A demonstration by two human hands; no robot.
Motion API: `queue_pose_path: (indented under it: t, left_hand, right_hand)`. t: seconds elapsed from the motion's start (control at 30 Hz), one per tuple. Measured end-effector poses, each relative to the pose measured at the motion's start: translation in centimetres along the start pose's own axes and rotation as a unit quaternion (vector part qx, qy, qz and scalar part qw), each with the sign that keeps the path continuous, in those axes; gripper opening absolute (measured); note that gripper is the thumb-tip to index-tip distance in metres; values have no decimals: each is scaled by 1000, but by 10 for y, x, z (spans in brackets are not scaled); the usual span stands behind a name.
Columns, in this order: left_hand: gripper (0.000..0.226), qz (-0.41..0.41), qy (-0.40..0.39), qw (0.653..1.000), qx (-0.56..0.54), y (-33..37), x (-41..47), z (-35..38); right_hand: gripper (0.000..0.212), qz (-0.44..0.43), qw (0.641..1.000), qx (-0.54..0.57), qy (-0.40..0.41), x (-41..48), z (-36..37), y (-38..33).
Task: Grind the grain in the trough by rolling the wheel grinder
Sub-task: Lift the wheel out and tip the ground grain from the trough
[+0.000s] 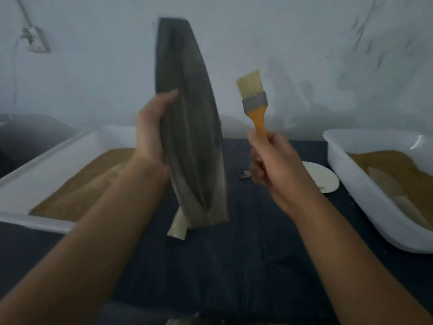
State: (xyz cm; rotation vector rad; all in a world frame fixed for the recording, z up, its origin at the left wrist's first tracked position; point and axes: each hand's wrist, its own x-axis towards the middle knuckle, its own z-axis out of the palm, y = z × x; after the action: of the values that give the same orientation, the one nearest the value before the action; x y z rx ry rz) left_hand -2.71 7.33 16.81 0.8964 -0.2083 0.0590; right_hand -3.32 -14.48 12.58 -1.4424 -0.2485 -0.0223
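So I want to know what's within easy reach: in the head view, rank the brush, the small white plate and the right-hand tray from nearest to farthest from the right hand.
1. Brush: held in the right hand.
2. Small white plate: on the table, just right of that hand.
3. Right-hand tray: farther right, beyond the plate.

The light is dim, cool and even, with no hard shadows. The whole picture is soft with motion blur, worst on the socket at ten o'clock. A small glare sits on the white tray at three o'clock. Tray edges bow toward the corners.
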Motion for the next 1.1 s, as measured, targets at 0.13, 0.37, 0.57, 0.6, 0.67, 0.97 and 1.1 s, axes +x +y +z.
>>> queue_pose_path:
  t: [0.13,0.37,0.57,0.6,0.67,0.97,1.1]
  left_hand:
    - [49,-130,-10,991,22,-78,-35,31]
    - [38,-261,61,959,91,-163,-45,35]
    - [39,-319,24,925,205,-176,-28,30]
    - [39,-316,17,922,222,-175,-25,30]
    - [36,-303,11,912,276,-171,-19,31]
    - [38,-204,50,807,552,-183,-1,2]
    - [39,-204,28,747,631,-190,9,-13]
  right_hand:
    - [44,55,997,-45,21,-30,-23,14]
    - [25,151,971,-121,139,-55,-68,64]
    - [13,175,962,-161,138,-61,-70,92]
    - [12,170,960,-173,138,-61,-69,94]
    - [10,164,959,-188,138,-61,-69,95]
    - [13,183,933,-296,89,-43,-75,83]
    - [17,211,924,-312,72,-39,-72,86]
